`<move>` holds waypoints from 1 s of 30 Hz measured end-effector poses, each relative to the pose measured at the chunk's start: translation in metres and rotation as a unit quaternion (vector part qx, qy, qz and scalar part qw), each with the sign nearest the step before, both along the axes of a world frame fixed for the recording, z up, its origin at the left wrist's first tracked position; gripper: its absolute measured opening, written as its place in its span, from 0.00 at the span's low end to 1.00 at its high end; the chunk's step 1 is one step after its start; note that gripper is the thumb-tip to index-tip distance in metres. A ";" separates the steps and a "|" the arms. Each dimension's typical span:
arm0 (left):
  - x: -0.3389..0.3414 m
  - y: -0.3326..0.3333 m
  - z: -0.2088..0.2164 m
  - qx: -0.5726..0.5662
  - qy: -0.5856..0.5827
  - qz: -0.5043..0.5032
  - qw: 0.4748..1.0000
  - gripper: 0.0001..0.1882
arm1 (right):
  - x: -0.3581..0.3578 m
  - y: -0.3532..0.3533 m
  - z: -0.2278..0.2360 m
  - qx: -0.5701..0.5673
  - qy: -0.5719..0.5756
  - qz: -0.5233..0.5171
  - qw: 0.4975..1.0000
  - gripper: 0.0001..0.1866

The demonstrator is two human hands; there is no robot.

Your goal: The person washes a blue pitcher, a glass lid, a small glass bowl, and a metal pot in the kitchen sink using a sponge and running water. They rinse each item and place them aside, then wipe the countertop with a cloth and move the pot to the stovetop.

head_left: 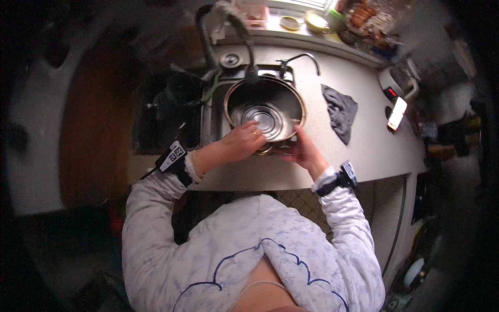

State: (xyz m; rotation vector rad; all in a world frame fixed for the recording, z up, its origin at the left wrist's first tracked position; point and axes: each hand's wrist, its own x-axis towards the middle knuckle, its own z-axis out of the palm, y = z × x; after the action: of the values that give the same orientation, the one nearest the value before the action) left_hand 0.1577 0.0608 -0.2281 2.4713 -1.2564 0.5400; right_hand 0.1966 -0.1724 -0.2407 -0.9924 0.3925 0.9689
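A round stainless-steel pot [288, 96] sits over the sink, tilted so that I look down into its shiny inside. A bright round patch shows at its bottom, and part of a loop handle [265, 150] pokes out at the near side. My left hand [245, 140] is bent over the near left rim, its fingertips reaching just inside. At the near right my right hand [305, 152] grips the rim, thumb on top and fingers under the outside, partly hidden. A black hose-like faucet [251, 57] hangs over the pot's far edge.
The sink's metal rim [207, 122] shows left of the pot. A small dark tap [306, 56] stands behind it. On the right of the counter lie a grey cloth [340, 112] and a lit phone [397, 114]. Several containers line the windowsill [358, 51].
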 end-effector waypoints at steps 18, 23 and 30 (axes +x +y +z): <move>0.092 0.249 -0.022 0.449 0.167 0.438 0.761 0.26 | 0.025 0.045 0.026 -0.052 -0.133 -0.148 0.979 0.12; 0.083 0.251 -0.036 0.351 0.122 0.444 0.815 0.20 | 0.021 0.046 0.027 -0.002 -0.157 -0.143 0.977 0.12; 0.026 0.162 0.009 -0.379 0.486 0.368 0.696 0.35 | 0.022 0.055 0.024 -0.032 -0.139 -0.199 0.970 0.12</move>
State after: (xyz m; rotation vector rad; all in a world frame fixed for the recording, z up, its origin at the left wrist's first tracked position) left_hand 0.1835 0.2223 -0.2191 1.8570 0.3755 -0.1486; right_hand 0.2183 -0.1176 -0.2166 -1.0421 0.3697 0.4501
